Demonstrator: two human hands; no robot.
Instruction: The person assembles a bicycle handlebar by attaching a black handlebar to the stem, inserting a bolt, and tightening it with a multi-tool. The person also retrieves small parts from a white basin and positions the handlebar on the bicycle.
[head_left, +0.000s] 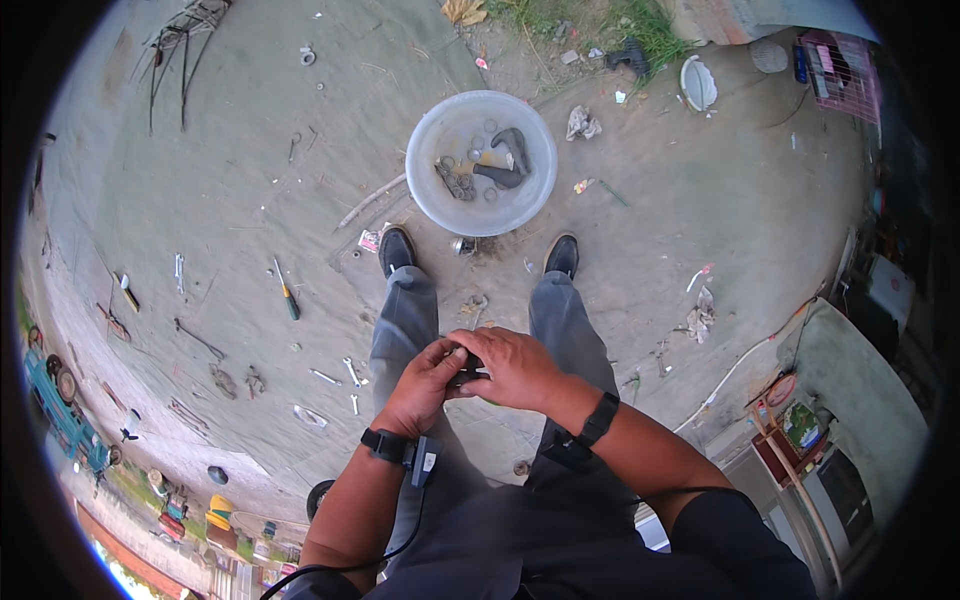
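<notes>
Both my hands are together in front of my lap, curled around a small dark part [466,372] whose kind I cannot make out. My left hand [425,382] grips it with the thumb on top. Across it lie the bent fingers of my right hand [508,366], hiding most of it. Beyond my shoes stands a whitish round basin [428,205] with shallow liquid. In it lie a dark curved pipe-like piece [514,150], a dark tapered piece [497,177], several rings [475,155] and a clump of small dark metal parts [456,182].
On the ground to the left lie a screwdriver [288,296], wrenches [351,372], a hooked metal rod [200,340] and a brush-like tool [127,291]. A stick [371,199] touches the ground beside the basin. A crumpled rag [700,316] and a pale hose [735,375] lie at the right.
</notes>
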